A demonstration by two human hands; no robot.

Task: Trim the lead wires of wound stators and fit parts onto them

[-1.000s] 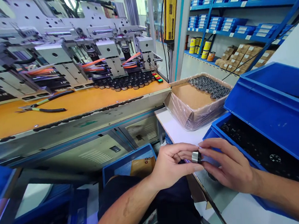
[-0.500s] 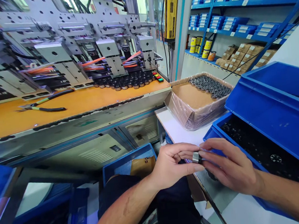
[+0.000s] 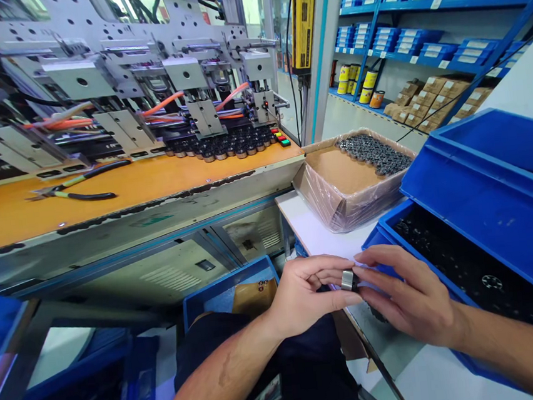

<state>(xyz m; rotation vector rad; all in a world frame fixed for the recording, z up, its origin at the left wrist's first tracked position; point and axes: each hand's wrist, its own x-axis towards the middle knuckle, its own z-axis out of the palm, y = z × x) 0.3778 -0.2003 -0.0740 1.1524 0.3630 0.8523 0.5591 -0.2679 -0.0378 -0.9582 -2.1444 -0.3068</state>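
Note:
A small metal ring part is pinched between both hands at the lower middle of the head view. My left hand grips it with thumb and forefinger from the left. My right hand closes its fingertips on it from the right, over the front corner of a blue bin holding several dark round parts.
A plastic-lined cardboard box with rows of dark parts stands behind the hands on a white table. The orange workbench carries pliers and a machine with a row of parts. Another blue bin sits below.
Both hands stay together on the ring part, shifting only slightly. The machine's heads appear a little higher in the picture.

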